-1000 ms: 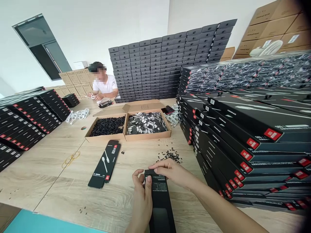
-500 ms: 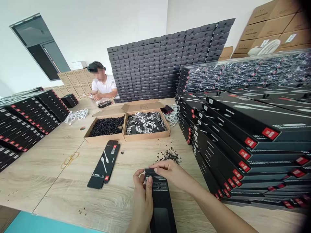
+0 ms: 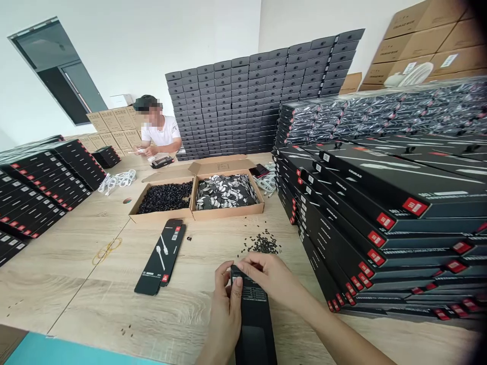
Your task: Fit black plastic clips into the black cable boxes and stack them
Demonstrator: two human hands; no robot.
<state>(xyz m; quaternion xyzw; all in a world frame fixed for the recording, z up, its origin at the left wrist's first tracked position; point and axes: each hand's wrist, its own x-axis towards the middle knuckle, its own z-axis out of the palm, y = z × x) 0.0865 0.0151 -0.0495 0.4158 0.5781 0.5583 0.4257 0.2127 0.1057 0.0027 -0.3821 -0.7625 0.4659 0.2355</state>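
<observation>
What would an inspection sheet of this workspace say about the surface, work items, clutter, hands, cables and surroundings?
Surface: wood-grain table, with a seam across its left part.
Job's things: black box in hand; printed carton lying to its left.
Clutter: loose black bits scattered just beyond the held box; yellow bands at left.
Hands: left hand grips the box; right hand is at its far end, exact grip unclear.
Cables: white cables bundled at left, more beside the cardboard trays.
Surroundings: left stack and right stack of black boxes; co-worker across the table.
</observation>
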